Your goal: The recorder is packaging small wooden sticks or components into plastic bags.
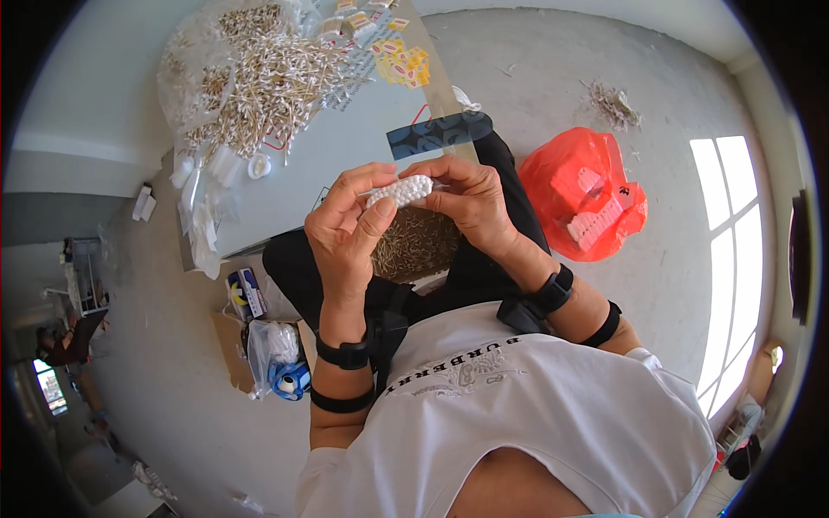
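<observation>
Both my hands hold a bundle of cotton swabs [406, 189] above my lap, its white tips facing up toward me. My left hand [347, 223] grips the near left side, thumb along the edge. On the bundle's right end my right hand [471, 197] pinches with thumb and fingertips, and a bit of clear wrapping seems to show there. Below them, between my legs, sits a container of loose cotton swabs [416, 243], partly hidden by my hands.
A table [294, 190] ahead bears a large heap of cotton swabs [268, 82], yellow labels [401, 65] and a tape roll [258, 166]. A red plastic bag [566, 164] with packs stands right. An open cardboard box [231, 345] stands left. Scattered swabs [615, 104] lie on the floor.
</observation>
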A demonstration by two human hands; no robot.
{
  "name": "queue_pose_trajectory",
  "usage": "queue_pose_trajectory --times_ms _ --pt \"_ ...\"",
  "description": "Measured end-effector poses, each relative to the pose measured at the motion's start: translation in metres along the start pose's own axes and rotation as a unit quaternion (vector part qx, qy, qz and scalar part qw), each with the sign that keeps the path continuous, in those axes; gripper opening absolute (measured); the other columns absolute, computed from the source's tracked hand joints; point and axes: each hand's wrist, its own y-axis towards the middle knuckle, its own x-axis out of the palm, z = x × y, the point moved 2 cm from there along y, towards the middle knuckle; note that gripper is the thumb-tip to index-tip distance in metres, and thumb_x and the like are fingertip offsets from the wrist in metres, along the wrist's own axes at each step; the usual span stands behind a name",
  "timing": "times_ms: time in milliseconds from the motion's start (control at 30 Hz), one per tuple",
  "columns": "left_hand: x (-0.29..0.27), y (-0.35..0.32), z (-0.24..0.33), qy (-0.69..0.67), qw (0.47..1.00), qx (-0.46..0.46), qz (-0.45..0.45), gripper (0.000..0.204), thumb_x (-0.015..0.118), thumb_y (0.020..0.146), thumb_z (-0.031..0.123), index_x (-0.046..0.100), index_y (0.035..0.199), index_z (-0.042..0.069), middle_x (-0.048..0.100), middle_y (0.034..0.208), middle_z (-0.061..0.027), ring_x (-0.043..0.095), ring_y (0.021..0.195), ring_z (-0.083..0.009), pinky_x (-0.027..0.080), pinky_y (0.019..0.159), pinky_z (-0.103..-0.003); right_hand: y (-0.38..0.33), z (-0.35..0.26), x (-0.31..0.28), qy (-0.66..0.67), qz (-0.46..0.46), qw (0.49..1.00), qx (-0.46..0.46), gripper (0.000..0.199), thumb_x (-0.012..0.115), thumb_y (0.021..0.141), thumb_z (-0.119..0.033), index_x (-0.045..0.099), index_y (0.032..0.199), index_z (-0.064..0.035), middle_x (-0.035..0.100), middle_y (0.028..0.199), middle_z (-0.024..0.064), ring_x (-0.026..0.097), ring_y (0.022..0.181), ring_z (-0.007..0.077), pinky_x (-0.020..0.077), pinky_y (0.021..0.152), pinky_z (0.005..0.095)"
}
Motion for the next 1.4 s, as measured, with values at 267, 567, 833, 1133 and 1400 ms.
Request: queue_pose_trajectory --times_ms 267,567,833,1133,1400 --pt "-0.005 0.004 -0.012 -0.038 0.994 -0.097 -0.015 0.014 0.068 0.086 0.005 0.069 0.097 -0.004 0.068 0.103 -0.0131 0.064 0.087 -0.0142 0.053 0.07 -0.023 0.001 0.001 -0.004 -0.019 0.002 1.0 -0.012 0.022 0.066 0.084 0.007 0.067 0.106 0.0014 0.067 0.104 0.0041 0.06 0.095 0.0082 0.0502 0.085 0.0238" --pt "-0.004 0.008 -0.011 -0.024 0.992 -0.115 -0.041 0.01 0.069 0.083 0.002 0.069 0.091 -0.005 0.069 0.091 -0.0098 0.063 0.079 -0.0101 0.052 0.07 -0.022 -0.001 -0.001 -0.002 -0.03 -0.017 0.999 0.014 0.021 0.066 0.084 0.006 0.066 0.105 0.0024 0.067 0.1 0.0038 0.061 0.092 0.0084 0.0506 0.084 0.0241" --pt "-0.001 0.005 -0.006 -0.042 0.992 -0.098 -0.07 0.021 0.07 0.081 -0.001 0.065 0.101 -0.003 0.066 0.101 -0.0086 0.062 0.091 -0.0108 0.05 0.078 -0.022 0.001 0.002 -0.006 -0.04 -0.013 0.999 0.017 0.026 0.069 0.081 0.007 0.065 0.106 0.0019 0.067 0.1 0.0028 0.06 0.091 0.0072 0.0505 0.082 0.023" --pt "0.003 0.002 -0.006 0.081 0.99 0.026 -0.113 0.031 0.068 0.078 -0.007 0.062 0.108 -0.002 0.061 0.111 -0.0093 0.06 0.103 -0.0145 0.05 0.088 -0.026 0.0 0.007 -0.011 -0.005 -0.028 1.0 0.001 0.025 0.068 0.083 0.007 0.064 0.107 0.003 0.066 0.11 0.0081 0.062 0.101 0.0134 0.0519 0.09 0.0292" --pt "0.003 -0.001 -0.009 0.035 0.995 -0.013 -0.089 0.028 0.062 0.08 -0.007 0.062 0.108 -0.004 0.061 0.111 -0.0107 0.061 0.104 -0.0163 0.05 0.09 -0.027 -0.001 0.005 -0.01 -0.007 -0.024 1.0 -0.006 0.025 0.068 0.084 0.007 0.063 0.108 0.0028 0.066 0.111 0.0079 0.062 0.101 0.0134 0.0513 0.091 0.029"
